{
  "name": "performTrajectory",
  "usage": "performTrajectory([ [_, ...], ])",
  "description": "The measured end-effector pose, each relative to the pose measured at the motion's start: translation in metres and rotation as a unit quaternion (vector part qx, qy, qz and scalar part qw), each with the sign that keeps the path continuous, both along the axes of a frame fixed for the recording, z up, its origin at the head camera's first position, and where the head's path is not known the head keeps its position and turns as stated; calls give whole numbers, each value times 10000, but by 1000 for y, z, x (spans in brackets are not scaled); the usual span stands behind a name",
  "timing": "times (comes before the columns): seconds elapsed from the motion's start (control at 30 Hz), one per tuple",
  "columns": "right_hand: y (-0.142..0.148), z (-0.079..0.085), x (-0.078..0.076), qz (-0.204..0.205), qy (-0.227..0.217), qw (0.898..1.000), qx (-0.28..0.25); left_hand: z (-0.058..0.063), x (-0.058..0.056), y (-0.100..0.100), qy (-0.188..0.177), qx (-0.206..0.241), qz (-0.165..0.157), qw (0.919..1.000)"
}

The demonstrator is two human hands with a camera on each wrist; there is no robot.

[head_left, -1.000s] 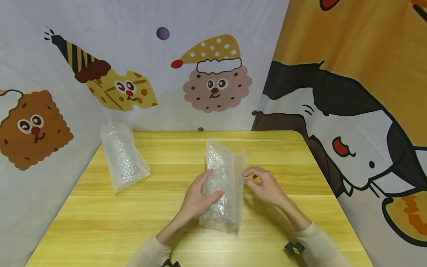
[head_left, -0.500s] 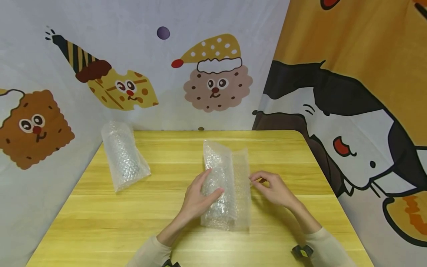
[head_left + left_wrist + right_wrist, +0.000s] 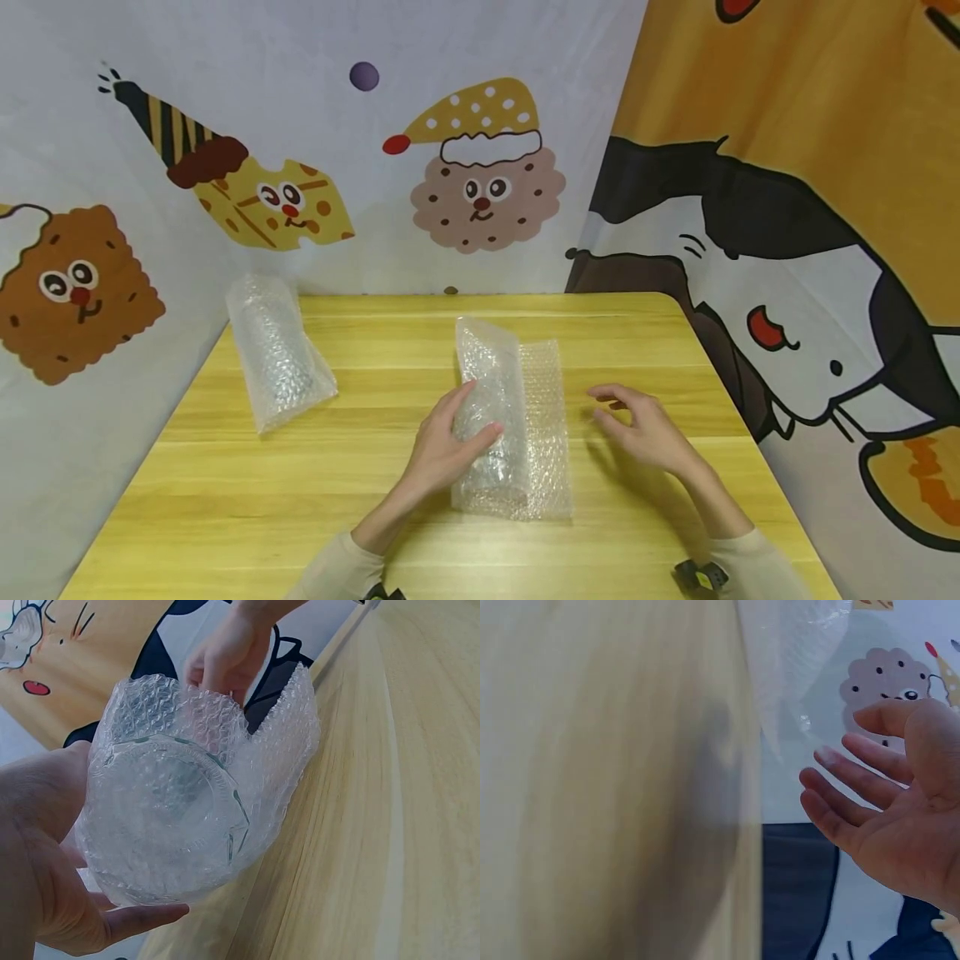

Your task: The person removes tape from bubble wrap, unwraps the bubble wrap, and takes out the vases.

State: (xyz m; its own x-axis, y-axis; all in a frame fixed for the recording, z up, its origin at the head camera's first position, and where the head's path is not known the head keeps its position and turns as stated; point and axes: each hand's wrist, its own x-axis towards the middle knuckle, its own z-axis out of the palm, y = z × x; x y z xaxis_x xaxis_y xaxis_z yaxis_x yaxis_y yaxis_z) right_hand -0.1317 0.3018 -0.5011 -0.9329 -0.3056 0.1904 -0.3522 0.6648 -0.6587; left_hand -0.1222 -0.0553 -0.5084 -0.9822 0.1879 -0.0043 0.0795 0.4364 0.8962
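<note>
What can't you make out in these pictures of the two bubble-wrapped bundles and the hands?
- Left wrist view: the full shape of the clear round thing, veiled by bubble wrap.
- Head view: the contents of the far bundle, hidden by cloudy wrapping.
- Head view: some fingers of the left hand, hidden behind the near bundle.
- Right wrist view: the base of the right hand, cut off by the right edge.
</note>
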Motion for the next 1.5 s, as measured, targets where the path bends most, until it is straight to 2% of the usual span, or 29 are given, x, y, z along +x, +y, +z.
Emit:
performTrajectory([
  [0.17, -8, 13, -1, -37, 467, 9984, 313, -1, -1, -1, 42, -9, 4, 10000],
  [0.37, -30, 27, -3, 372, 833, 9927, 783, -1, 0, -2, 26, -7, 1, 10000],
  [0.5, -47, 32, -4, 624, 927, 9883, 1040, -1, -1, -2, 14, -9, -3, 10000],
  [0.67, -62, 30, -6, 897, 782, 9842, 1310, 0, -1, -2, -20, -18, 8, 10000],
  [0.97, -70, 13, -8, 1261, 207, 9804, 1497, -1, -1, -3, -31, -29, 0, 10000],
  [1.3, -72, -7, -5, 1323, -418, 9771, 1616, -1, -1, -4, -17, -28, -13, 10000],
  [1.5, -70, -16, -5, 1367, -504, 9757, 1638, -1, 0, -3, -81, 30, -3, 10000],
])
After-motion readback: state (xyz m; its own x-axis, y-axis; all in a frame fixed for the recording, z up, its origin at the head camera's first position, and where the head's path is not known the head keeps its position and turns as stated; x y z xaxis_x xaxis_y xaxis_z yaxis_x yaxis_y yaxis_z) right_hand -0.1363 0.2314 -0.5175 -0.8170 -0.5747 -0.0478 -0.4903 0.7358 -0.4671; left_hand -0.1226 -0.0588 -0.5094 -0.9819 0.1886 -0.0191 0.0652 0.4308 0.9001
